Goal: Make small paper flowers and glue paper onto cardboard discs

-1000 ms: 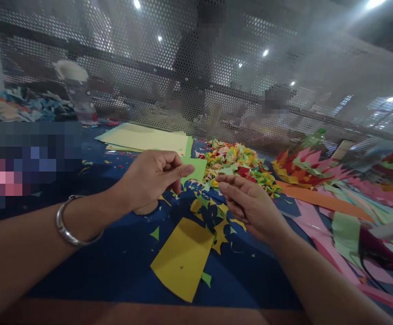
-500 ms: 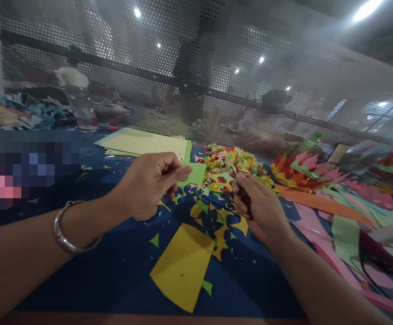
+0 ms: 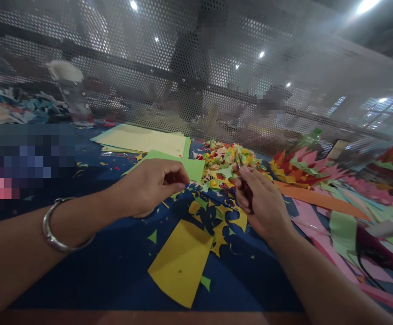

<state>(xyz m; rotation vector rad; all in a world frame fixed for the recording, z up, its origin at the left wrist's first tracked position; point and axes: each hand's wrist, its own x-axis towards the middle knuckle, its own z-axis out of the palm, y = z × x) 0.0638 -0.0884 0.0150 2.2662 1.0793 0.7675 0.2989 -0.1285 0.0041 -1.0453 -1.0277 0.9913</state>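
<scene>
My left hand (image 3: 155, 185), with a silver bangle on its wrist, hovers over the blue tabletop with its fingers curled and thumb near the index finger. Whatever it may pinch is too small to make out. Behind it lies a green paper sheet (image 3: 194, 169), partly hidden by the hand. My right hand (image 3: 260, 198) is closed around small dark-handled scissors (image 3: 239, 162), their narrow blades pointing up and away. A yellow paper piece (image 3: 182, 262) lies flat in front of me, and yellow star-like offcuts (image 3: 220, 234) are scattered between my hands.
A heap of colourful paper bits (image 3: 230, 164) sits at the back, beside a stack of pale sheets (image 3: 142, 139). Pointed paper crowns (image 3: 307, 164) and paper strips (image 3: 318, 225) cover the right side. A clear cup (image 3: 74, 99) stands back left, before a perforated metal screen (image 3: 131, 67).
My left hand has lowered slightly, its fingers more bent down, and more of the green sheet shows behind it. The scissors have tilted a little in my right hand. The view has shifted slightly.
</scene>
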